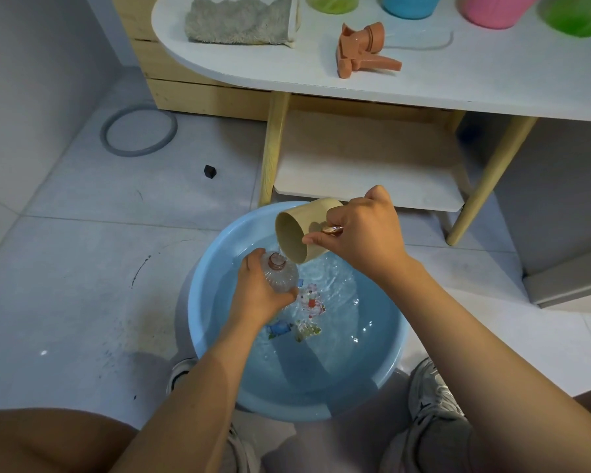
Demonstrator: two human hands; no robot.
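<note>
A blue basin (219,363) full of water sits on the floor between my feet. My left hand (258,293) grips a clear ribbed bottle (282,276) over the water, its brown neck pointing up. My right hand (362,233) holds a beige cup (296,230) tipped on its side just above the bottle. A thin stream of water runs from the cup's rim into the bottle's mouth. Colourful printed figures show through the water on the basin's bottom.
A white table (423,87) on wooden legs stands behind the basin, with a low shelf (365,165) beneath. On it lie an orange spray trigger (365,49), a grey towel (236,20) and coloured tubs. A grey ring (139,131) and a small black object (210,171) lie on the tiled floor.
</note>
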